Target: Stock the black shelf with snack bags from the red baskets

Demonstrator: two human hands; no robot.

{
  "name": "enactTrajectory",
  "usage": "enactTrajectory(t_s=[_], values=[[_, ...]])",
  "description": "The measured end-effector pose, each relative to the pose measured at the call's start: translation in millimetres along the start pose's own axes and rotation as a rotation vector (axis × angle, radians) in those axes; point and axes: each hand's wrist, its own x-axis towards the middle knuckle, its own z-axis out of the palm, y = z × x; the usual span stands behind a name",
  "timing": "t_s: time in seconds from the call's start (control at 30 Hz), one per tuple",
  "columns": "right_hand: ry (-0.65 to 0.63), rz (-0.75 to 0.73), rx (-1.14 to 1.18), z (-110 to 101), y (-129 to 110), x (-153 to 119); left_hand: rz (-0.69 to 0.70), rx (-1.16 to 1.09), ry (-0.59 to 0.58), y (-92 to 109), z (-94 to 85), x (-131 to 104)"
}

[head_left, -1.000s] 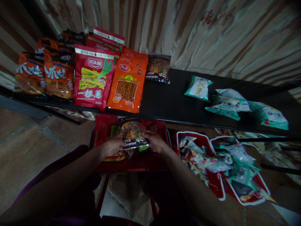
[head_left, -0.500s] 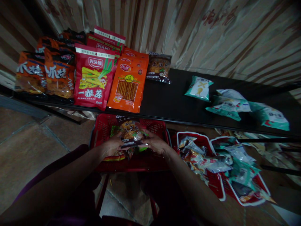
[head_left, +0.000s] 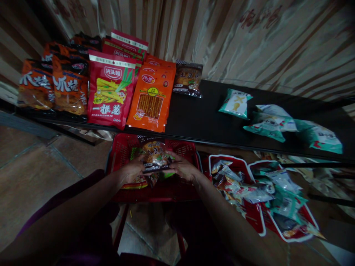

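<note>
1. The brown snack bag (head_left: pixel 155 153) was between my hands, above the red basket (head_left: pixel 177 194), its printed front facing up toward me.
2. My left hand (head_left: pixel 133 168) had its left side, the fingers partly curled and closed on the wrapper.
3. My right hand (head_left: pixel 181 166) had the opposite side, fingers spread a little but closed against the film; I could not tell exactly where that thumb pressed.
4. Beneath my grip, a yellow-and-red packet (head_left: pixel 135 183) and a bright green packet (head_left: pixel 169 174) showed partly inside the basket.
5. Just beyond the basket ran the black table (head_left: pixel 199 114). On it, from left to right, were orange-and-black bags (head_left: pixel 69 88), red packets (head_left: pixel 112 90), orange packets (head_left: pixel 151 99) and 1 brown bag on the table (head_left: pixel 188 79).
6. Well apart from those, teal-and-white bags (head_left: pixel 235 103) lay toward the table's right end.
7. To my right, 2 white-rimmed red baskets (head_left: pixel 260 225) held assorted snack bags (head_left: pixel 287 203).
8. Behind the table hung a striped curtain (head_left: pixel 222 37).
</note>
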Motion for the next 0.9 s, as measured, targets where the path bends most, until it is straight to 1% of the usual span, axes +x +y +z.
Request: enactTrajectory(t_s=[0.17, 0.27, 0.37, 0.5, 0.53, 0.6, 0.67, 0.8, 0.9], values=[[0.002, -0.006, -0.007, 0, -1, -1, 0.011, 0.039, 0.019, 4, 2.3, -4], [0.001, -0.006, -0.045, -2, 2, 0, 0.015, 0.08, 0.094, 5, 3.4, -6], [0.0, -0.017, -0.091, -1, 6, 1, 0.014, 0.063, 0.175, 5, 3.3, -6], [-0.042, -0.042, -0.17, 4, 9, 2, 0.068, 0.071, 0.243, 3, -0.4, -1], [-0.054, -0.043, -0.188, 5, 10, 2, 0.085, 0.084, 0.237, 2, -2.1, 0], [-0.065, -0.037, -0.211, 6, 11, 2, 0.109, 0.091, 0.187, -1, -5.7, 4], [-0.064, -0.027, -0.213, 5, 11, 3, 0.106, 0.078, 0.14, -3, -8.2, 6], [-0.065, -0.03, -0.195, 3, 10, 3, 0.085, 0.069, 0.164, -2, -7.0, 5], [-0.083, -0.035, -0.21, 3, 10, 3, 0.081, 0.091, 0.132, 1, -3.4, 2]])
